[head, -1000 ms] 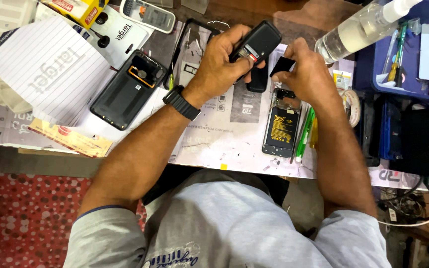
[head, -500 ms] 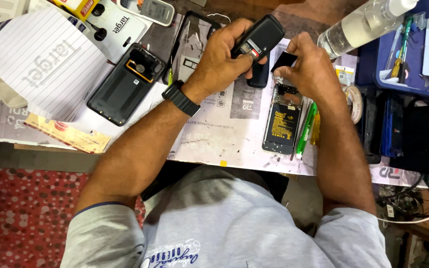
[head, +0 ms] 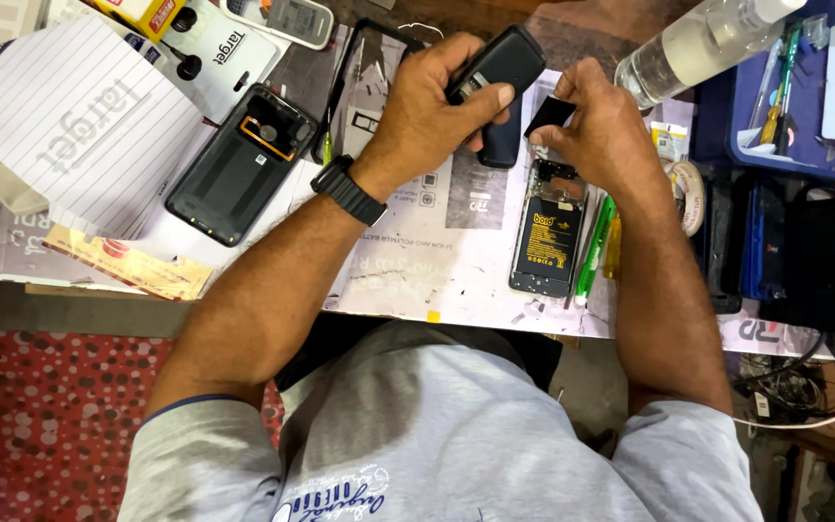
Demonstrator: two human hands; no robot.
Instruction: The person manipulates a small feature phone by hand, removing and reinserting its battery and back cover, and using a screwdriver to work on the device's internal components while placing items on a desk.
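Overhead, the left hand (head: 427, 121) has its fingers clamped on a black device (head: 497, 66); right hand (head: 601, 135) pinches a small black piece (head: 550, 115) above the opened phone (head: 545, 237). A yellow-red box (head: 137, 12) lies far left on the surface (head: 417, 261).

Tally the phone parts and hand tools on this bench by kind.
Opened phone body with battery showing: 1
Detached black back cover: 1
Black device in left hand: 1
Green and yellow screwdrivers beside the phone: 2
Total: 5
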